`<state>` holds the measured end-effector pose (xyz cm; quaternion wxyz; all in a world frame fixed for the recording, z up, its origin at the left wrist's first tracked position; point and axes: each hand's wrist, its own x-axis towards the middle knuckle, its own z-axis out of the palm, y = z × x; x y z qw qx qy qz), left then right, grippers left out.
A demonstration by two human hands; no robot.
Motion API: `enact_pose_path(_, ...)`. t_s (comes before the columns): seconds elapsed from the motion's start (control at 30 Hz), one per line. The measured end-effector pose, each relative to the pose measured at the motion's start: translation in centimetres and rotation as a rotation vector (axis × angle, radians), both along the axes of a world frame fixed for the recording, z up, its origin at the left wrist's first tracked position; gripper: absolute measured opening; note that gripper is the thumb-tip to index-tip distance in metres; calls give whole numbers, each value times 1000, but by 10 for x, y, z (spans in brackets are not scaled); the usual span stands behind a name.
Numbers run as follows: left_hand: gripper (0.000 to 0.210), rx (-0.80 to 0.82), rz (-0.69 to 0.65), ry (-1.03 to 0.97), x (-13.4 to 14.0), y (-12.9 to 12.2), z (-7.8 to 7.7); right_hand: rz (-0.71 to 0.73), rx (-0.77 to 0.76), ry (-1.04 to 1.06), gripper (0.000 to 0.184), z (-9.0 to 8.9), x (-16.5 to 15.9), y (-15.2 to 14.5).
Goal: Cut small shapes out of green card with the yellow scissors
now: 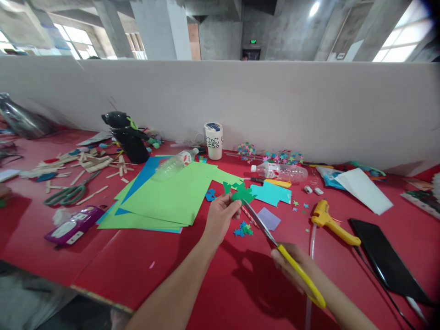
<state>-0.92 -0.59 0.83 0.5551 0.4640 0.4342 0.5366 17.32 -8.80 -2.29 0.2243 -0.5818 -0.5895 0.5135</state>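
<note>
My left hand (222,213) pinches a jagged piece of green paper (243,192) above the red table. From the right, my right hand (292,263) grips yellow-handled scissors (264,228), whose blade tips meet the paper's lower edge. Below the paper lies a small pile of blue and green stars (244,228). A lilac paper square (269,219) rests behind the blades, and a cut sheet of light-blue paper (273,193) lies beyond it. Blue paper scraps (211,195) sit left of the green piece.
Green sheets (172,192) are stacked at left, with a plastic bottle (177,162) on top. Another bottle (280,172) lies behind my hands. At right are a yellow glue gun (332,222) and a black tablet (388,259). Green-handled scissors (70,192) and wooden sticks (92,160) lie far left.
</note>
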Motion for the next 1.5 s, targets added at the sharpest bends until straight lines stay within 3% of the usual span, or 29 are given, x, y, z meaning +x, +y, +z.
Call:
enact_pose_path(0.47,17,-67,-27,-168,5,-6,-4,16,-39,164,55,6,1,-7)
enact_pose_path(0.9,19,-132,-32,-273,14,-9,-12,-113,-59,167,55,-3,-13,-12)
enact_pose_path(1.5,19,-142,-72,-289,15,-10,-9,-134,-71,122,55,-2,-18,-13)
